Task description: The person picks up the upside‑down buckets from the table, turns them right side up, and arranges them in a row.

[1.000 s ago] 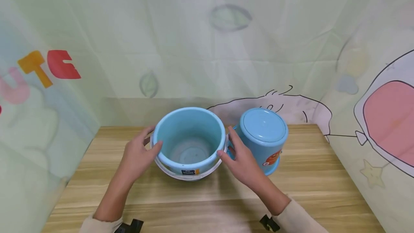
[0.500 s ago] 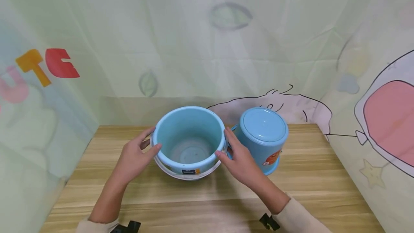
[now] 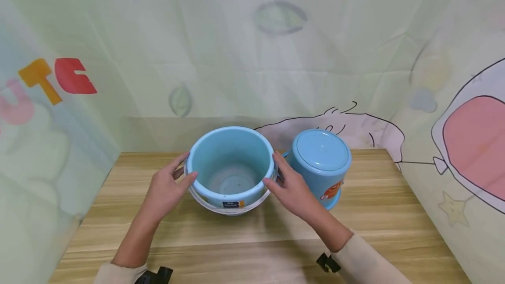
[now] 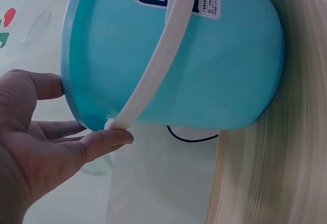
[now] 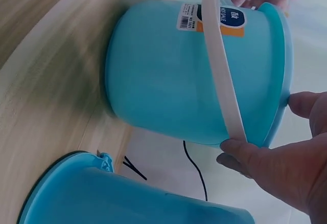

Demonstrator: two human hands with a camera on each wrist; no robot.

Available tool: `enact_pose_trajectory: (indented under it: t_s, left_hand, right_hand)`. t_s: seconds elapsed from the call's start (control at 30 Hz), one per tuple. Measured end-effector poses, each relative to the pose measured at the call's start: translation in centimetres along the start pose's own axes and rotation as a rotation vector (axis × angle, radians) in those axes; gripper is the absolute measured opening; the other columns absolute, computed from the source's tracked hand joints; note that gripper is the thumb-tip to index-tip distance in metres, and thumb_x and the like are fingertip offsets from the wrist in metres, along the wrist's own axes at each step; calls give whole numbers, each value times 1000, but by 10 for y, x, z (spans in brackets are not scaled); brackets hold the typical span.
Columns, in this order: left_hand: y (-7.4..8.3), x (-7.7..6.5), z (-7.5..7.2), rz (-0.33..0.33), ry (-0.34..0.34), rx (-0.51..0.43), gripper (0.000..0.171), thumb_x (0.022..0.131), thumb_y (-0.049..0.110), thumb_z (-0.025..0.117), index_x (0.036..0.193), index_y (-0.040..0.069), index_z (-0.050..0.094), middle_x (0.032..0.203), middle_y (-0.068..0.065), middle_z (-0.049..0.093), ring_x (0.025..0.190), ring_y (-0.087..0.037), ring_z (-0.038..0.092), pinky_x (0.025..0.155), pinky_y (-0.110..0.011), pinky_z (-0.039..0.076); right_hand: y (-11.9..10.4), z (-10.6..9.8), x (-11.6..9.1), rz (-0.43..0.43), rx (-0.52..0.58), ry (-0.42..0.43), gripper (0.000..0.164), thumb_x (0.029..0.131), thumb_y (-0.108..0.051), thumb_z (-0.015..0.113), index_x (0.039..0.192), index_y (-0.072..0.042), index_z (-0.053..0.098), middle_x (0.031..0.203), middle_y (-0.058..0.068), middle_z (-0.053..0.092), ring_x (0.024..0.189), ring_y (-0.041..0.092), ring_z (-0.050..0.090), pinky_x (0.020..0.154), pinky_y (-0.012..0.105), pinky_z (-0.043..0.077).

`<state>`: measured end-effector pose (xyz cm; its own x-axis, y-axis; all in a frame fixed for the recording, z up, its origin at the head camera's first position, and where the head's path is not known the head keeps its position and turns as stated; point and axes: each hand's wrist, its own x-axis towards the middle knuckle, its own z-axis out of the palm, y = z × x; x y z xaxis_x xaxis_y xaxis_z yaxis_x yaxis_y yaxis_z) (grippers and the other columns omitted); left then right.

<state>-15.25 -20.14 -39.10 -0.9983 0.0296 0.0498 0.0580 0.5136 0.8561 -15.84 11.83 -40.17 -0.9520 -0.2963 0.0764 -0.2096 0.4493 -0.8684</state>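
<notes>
A light blue bucket [image 3: 230,154] stands mouth up on the wooden table, its inside visible from above. My left hand [image 3: 167,189] holds the rim on the left, thumb at the lip and fingers lower by the handle joint. On the opposite side my right hand [image 3: 293,192] grips the rim in the same way. The white handle [image 4: 158,66] hangs down across the front, partly over a printed label [image 5: 232,20]. Close to my right hand, a smaller blue bucket [image 3: 321,179] stands upside down with its base facing up.
The wooden table [image 3: 221,253] ends at a fabric backdrop [image 3: 221,69] behind the buckets. More printed fabric encloses the left and right sides. The smaller bucket has an orange-red sticker [image 3: 332,190] on its side.
Both hands have shifted very slightly away from me with the large bucket, which sits a little farther back. The smaller bucket keeps its place.
</notes>
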Motion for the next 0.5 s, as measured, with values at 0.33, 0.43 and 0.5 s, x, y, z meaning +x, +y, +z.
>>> enact_pose_trajectory:
  t_s: [0.33,0.43,0.5]
  left_hand:
    - [-1,9,-1,7,15,-19,67,101,17,67,158,-2,36,160,-30,38,140,-48,46,99,-49,51]
    - [-1,13,1,13,31,-31,67,101,15,67,158,-2,36,160,-28,38,140,-48,46,99,-48,51]
    - [-1,15,3,11,40,-40,66,102,15,66,158,-1,36,161,-27,38,141,-47,46,100,-48,51]
  right_hand:
    - [0,1,13,-7,3,-6,78,102,-27,67,165,-17,22,170,4,27,150,30,40,109,50,47]
    - [0,0,18,-7,-4,-3,77,102,-26,66,165,-17,22,170,4,27,151,28,40,110,47,46]
    - [-1,-1,21,-2,-3,-8,77,103,-24,65,166,-16,21,171,3,25,152,26,37,112,45,45]
